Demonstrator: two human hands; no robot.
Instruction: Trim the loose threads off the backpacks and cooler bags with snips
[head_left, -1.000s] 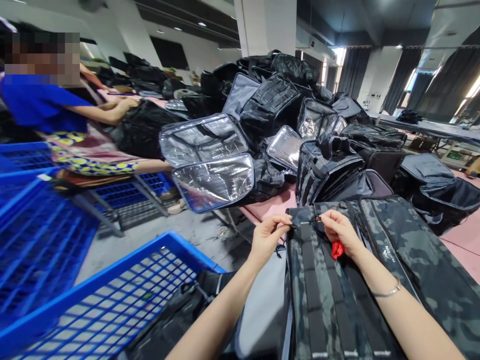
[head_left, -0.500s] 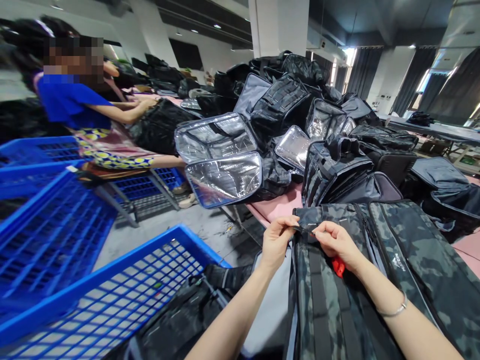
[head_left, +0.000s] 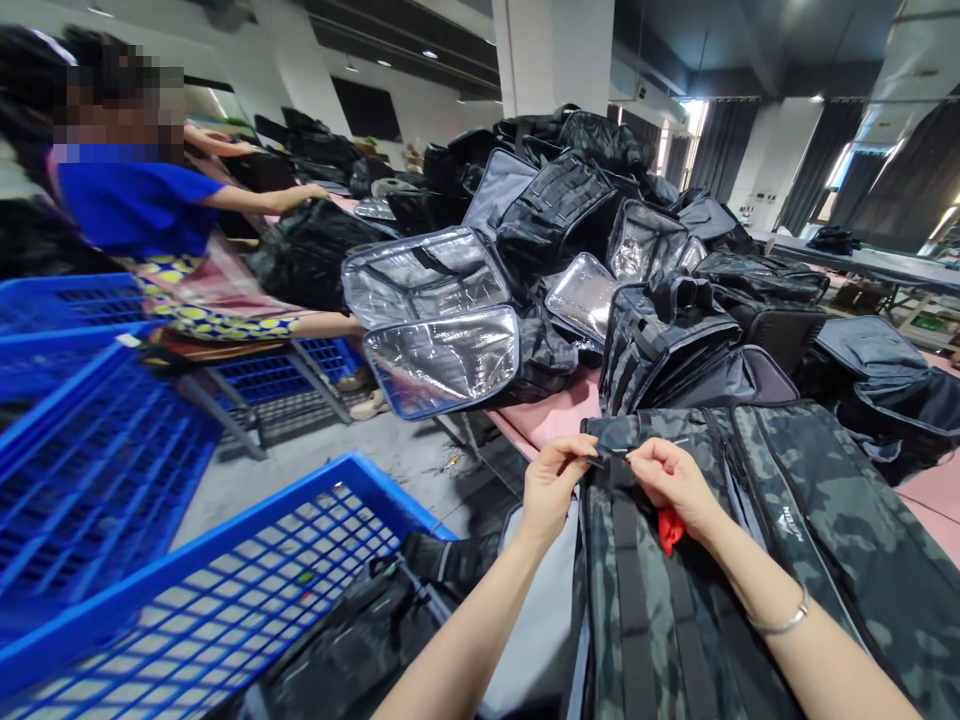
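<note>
A camouflage bag [head_left: 626,560] lies in front of me with its dark webbing straps running lengthwise. At its far left edge, my left hand [head_left: 556,485] is closed, thumb and finger pinching a short dark strip [head_left: 595,462]. Close to its right, my right hand [head_left: 679,490] is also closed, its thumb and finger pinched at something too small to make out. A small red object [head_left: 670,530] sticks out beneath the right palm; the rest of it is hidden by the fingers.
A blue crate [head_left: 360,480] with dark bags in it stands at the left. Beyond lies a heap of bags, some with silver linings [head_left: 450,350], on a pink table [head_left: 551,415]. A person in a blue top [head_left: 135,200] sits at the far left, handling a dark bag [head_left: 307,255].
The dark strip that spanned both hands now shows mainly at my left fingertips. My hands have barely moved. The other person's arm has reached farther over the dark bag.
</note>
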